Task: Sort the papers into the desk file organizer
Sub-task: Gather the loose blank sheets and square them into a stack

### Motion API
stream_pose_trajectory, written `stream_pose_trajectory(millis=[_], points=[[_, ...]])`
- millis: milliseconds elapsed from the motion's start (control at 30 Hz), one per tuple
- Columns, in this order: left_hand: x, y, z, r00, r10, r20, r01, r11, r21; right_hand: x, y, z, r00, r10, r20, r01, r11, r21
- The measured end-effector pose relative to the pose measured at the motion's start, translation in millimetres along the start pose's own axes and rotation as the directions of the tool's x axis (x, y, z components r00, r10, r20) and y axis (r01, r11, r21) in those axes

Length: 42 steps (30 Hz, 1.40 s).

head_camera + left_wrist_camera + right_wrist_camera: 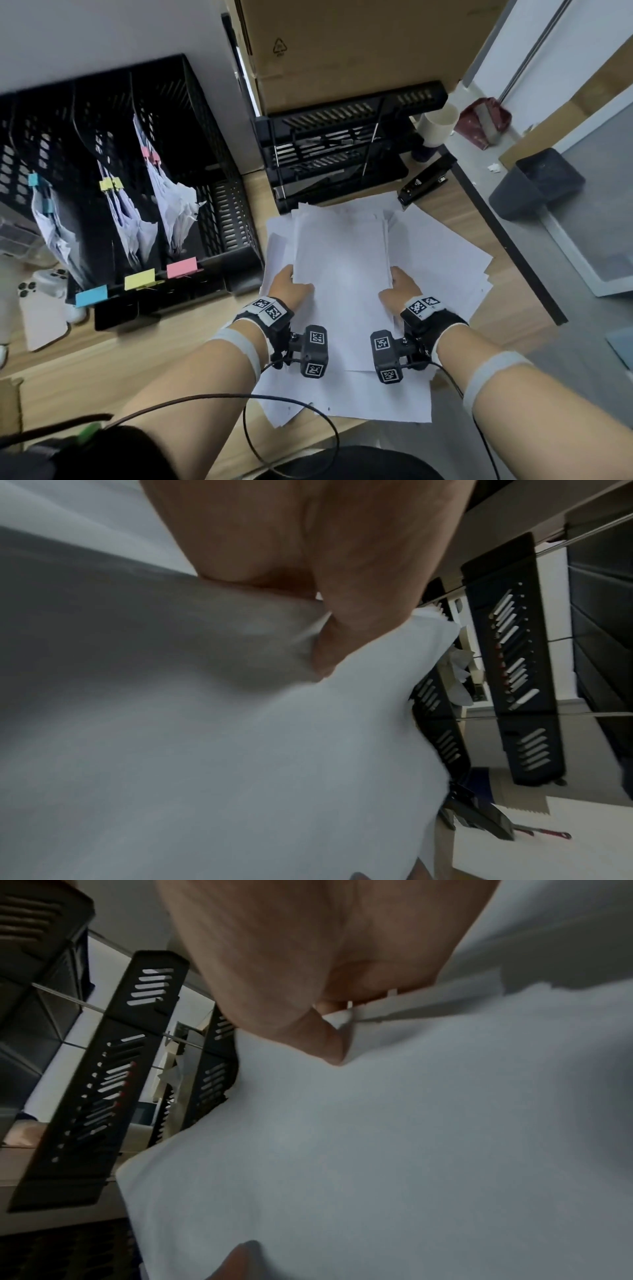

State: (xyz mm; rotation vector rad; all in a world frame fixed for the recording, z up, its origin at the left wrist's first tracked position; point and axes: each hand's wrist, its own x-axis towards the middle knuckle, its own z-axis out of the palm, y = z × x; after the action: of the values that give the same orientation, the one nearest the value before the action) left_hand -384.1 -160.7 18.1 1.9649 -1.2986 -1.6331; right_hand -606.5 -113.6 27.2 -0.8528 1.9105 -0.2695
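Note:
A stack of white papers (340,250) is held between both hands above a loose spread of white sheets (442,260) on the wooden desk. My left hand (291,284) grips the stack's left edge, thumb (329,645) on top and fingers underneath. My right hand (399,286) grips the right edge the same way, thumb (329,1045) pressed on the paper. At the left stands the black mesh file organizer (219,192) with blue (91,296), yellow (139,279) and pink (181,267) labels; clipped paper bundles sit in its slots.
A black stacked letter tray (335,150) stands just behind the papers, under a cardboard box (349,48). A black stapler (424,183) and a white cup (438,125) lie at the right. A phone (41,308) sits left of the organizer. The desk edge runs along the right.

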Motion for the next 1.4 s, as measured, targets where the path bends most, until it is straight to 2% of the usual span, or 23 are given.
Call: stream_pose_trajectory(millis=[133,233,367,467,567,733,767,833,900,1033,1133,1200,1267,1333,1400], points=[[-12.7,16.9,-10.0,0.985,0.169,0.024,-0.156,0.949,-0.273,-18.2,-9.9,-15.0,0.973,-0.107,-0.204,0.154,0.961,0.229],[-22.1,53.5,-16.0,0.953,0.301,0.017,-0.267,0.869,-0.417,-44.2,-32.9,-38.4,0.911,-0.184,-0.37,0.325,0.873,0.364],[-35.4,93.8,-17.4,0.893,0.449,0.032,-0.373,0.78,-0.503,-67.5,-48.6,-57.4,0.833,-0.184,-0.521,0.451,0.772,0.448],[-42.0,88.7,-12.8,0.882,0.47,0.046,-0.409,0.808,-0.424,-76.3,-32.9,-52.7,0.836,-0.127,-0.534,0.442,0.733,0.517],[-43.5,64.3,-5.2,0.895,0.436,0.093,-0.38,0.855,-0.353,-84.9,-12.8,-45.4,0.858,-0.106,-0.503,0.408,0.735,0.541],[-46.2,53.2,5.8,0.862,0.485,0.147,-0.416,0.843,-0.34,-84.4,-2.6,-37.1,0.901,-0.08,-0.427,0.332,0.761,0.557],[-47.1,52.8,8.4,0.867,0.476,0.144,-0.41,0.848,-0.335,-85.2,-3.3,-35.2,0.906,-0.097,-0.412,0.333,0.764,0.553],[-47.0,51.9,11.3,0.898,0.428,0.1,-0.379,0.869,-0.317,-88.3,-4.4,-36.2,0.903,-0.138,-0.406,0.355,0.773,0.525],[-43.0,54.2,10.6,0.908,0.417,0.047,-0.392,0.883,-0.258,-93.3,-5.4,-44.6,0.887,-0.159,-0.433,0.368,0.81,0.456],[-36.3,67.4,12.7,0.902,0.423,0.083,-0.391,0.885,-0.253,-93.1,6.5,-64.2,0.851,-0.198,-0.487,0.402,0.842,0.361],[-27.8,62.3,27.9,0.913,0.367,0.18,-0.357,0.93,-0.088,-82.0,29.6,-68.3,0.888,-0.12,-0.443,0.289,0.896,0.337],[-22.6,48.6,40.0,0.937,0.224,0.267,-0.264,0.956,0.125,-70.3,52.4,-62.1,0.931,-0.009,-0.365,0.135,0.937,0.322],[-21.7,32.9,47.8,0.95,0.101,0.296,-0.201,0.922,0.33,-59.1,74.2,-52.0,0.946,0.137,-0.293,-0.06,0.965,0.257],[-21.5,20.6,53.3,0.961,0.075,0.267,-0.164,0.93,0.33,-51.9,87.7,-42.8,0.926,0.263,-0.269,-0.223,0.96,0.17],[-21.1,13.8,58.6,0.972,0.058,0.229,-0.115,0.963,0.242,-50.6,90.5,-34.3,0.901,0.329,-0.281,-0.295,0.942,0.159]])
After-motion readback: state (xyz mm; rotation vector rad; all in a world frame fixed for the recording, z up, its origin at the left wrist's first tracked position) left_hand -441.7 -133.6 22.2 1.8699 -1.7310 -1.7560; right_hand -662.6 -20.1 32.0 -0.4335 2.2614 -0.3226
